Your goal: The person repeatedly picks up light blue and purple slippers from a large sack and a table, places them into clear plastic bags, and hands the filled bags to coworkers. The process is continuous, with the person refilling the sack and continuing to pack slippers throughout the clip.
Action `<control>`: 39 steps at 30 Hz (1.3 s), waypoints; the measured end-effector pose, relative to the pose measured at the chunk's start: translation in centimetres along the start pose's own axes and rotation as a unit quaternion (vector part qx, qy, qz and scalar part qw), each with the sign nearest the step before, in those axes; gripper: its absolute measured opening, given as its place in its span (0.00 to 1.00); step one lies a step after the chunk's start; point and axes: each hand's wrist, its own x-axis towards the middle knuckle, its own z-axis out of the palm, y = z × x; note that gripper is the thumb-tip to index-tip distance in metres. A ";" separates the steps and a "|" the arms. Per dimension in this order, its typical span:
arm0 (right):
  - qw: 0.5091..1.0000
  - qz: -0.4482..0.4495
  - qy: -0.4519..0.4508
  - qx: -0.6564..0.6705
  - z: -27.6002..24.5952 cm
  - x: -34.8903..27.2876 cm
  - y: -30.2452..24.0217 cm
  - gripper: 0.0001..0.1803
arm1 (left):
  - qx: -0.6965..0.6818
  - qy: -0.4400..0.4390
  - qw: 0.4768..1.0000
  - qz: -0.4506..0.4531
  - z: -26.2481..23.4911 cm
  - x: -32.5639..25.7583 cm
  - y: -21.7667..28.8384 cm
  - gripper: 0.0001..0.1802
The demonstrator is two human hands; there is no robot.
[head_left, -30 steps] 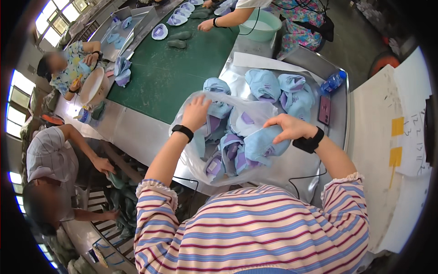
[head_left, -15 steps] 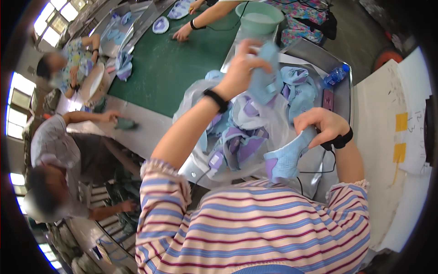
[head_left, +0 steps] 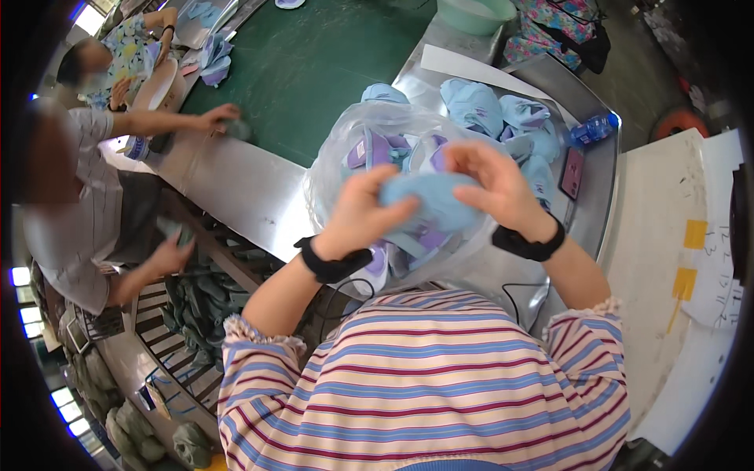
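Note:
A light-blue fabric shoe upper (head_left: 433, 202), blurred by motion, is held between both my hands over an open see-through plastic bag (head_left: 320, 184). My left hand (head_left: 355, 210) grips its left end, the thumb lying along it. On the right end are the thumb and fingers of my right hand (head_left: 499, 187), also smeared. More blue and purple uppers (head_left: 378, 151) lie jumbled inside the bag, partly hidden by the hands. To the right of the bag, several light-blue uppers (head_left: 471, 106) rest in a metal tray (head_left: 609, 184).
A blue-capped bottle (head_left: 593, 129) and a pink phone (head_left: 572, 173) lie along the tray's right side. Beyond are a green work surface (head_left: 314, 71) and a pale green basin (head_left: 475, 16). Two people sit at left; the nearer one's hand (head_left: 218, 118) touches a grey-green piece.
My left hand has come back from above the tray side, without the blue piece it held up. It now joins my right hand on one upper. The head view has shifted.

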 end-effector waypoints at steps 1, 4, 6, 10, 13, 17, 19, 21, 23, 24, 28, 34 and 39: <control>0.997 -0.024 -0.001 -0.075 0.7 1.7 0.8 0.32 | -0.078 0.117 0.990 -0.032 -1.8 -1.3 -0.9 0.13; 0.930 -0.159 -0.137 -0.302 2.0 5.5 5.3 0.36 | -0.205 0.358 0.911 -0.008 -6.4 -5.4 -2.5 0.11; 0.790 -0.142 -0.332 -0.496 3.6 5.1 9.6 0.40 | -0.195 0.424 0.884 0.002 -7.0 -8.0 -2.9 0.16; 0.682 -0.211 -0.385 -0.585 6.2 1.6 14.7 0.15 | -0.096 0.386 0.911 -0.113 -7.4 -13.2 -7.8 0.06; 0.787 -0.159 -0.337 -0.492 3.4 4.4 11.5 0.09 | -0.020 0.399 0.915 -0.063 -6.8 -13.6 -6.5 0.07; 0.983 0.023 -0.153 -0.097 -3.4 5.5 4.3 0.09 | 0.047 0.324 0.944 -0.049 -7.0 -12.1 -4.7 0.12; 0.995 0.044 -0.045 -0.081 -5.1 4.7 3.3 0.04 | 0.088 0.270 0.959 -0.022 -6.6 -10.4 -4.2 0.13; 0.975 -0.001 0.122 -0.184 -4.6 3.8 2.4 0.03 | 0.117 0.243 0.963 0.007 -5.6 -7.8 -2.8 0.14; 0.868 -0.251 0.263 -0.338 -2.8 2.4 2.5 0.08 | 0.105 0.242 0.963 0.057 -4.2 -4.9 -1.9 0.14; 0.827 -0.315 0.271 -0.380 -1.3 1.4 1.9 0.10 | 0.062 0.263 0.960 0.069 -3.3 -3.7 -1.1 0.14; 0.660 -0.478 0.075 -0.575 1.9 -0.8 2.8 0.17 | -0.372 0.254 0.893 0.011 0.3 -1.1 -2.2 0.11; 0.698 -0.437 0.076 -0.562 1.7 -1.2 3.8 0.17 | -0.489 0.249 0.836 0.012 0.1 0.6 -1.6 0.11; 0.694 -0.409 0.147 -0.574 -1.8 -0.8 3.2 0.17 | -0.434 0.307 0.842 0.088 -2.1 1.2 -5.0 0.12</control>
